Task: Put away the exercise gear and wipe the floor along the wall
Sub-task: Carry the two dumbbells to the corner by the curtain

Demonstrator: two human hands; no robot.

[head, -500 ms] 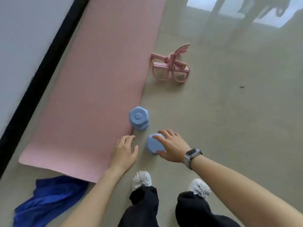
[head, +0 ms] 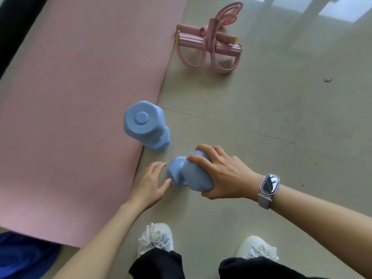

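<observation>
A person's right hand (head: 223, 176) grips the near dumbbell (head: 191, 173) on the floor (head: 271, 117), fingers curled over one blue head and thumb wrapped under it, tipping the weight so its other head points left toward the mat (head: 80, 97). The right forearm reaches in from the lower right, wrist bent slightly, a watch (head: 269, 185) with a pale strap and dark glossy face strapped on; its screen shows only glare, nothing legible. The left hand (head: 150, 183) hovers open beside the dumbbell's free head, fingers loosely spread and holding nothing, thumb just short of the blue plastic; whether it touches cannot be told. The left forearm comes up from the bottom edge, crossing the mat's corner.

A second dumbbell (head: 146, 125) stands upright just beyond, at the mat's right edge, its hexagonal top showing a round raised cap with no readable marking. The pink mat lies flat along the left. Farther off, near the mat's far right edge, rests a pink pedal puller (head: 209, 43) with foam bars and looped straps. White shoes (head: 156, 237) trimmed with pearl beads and dark trouser cuffs show at the bottom. A blue cloth (head: 24, 258) lies bunched at the lower left, at the mat's near end. No brand or writing is readable anywhere.
</observation>
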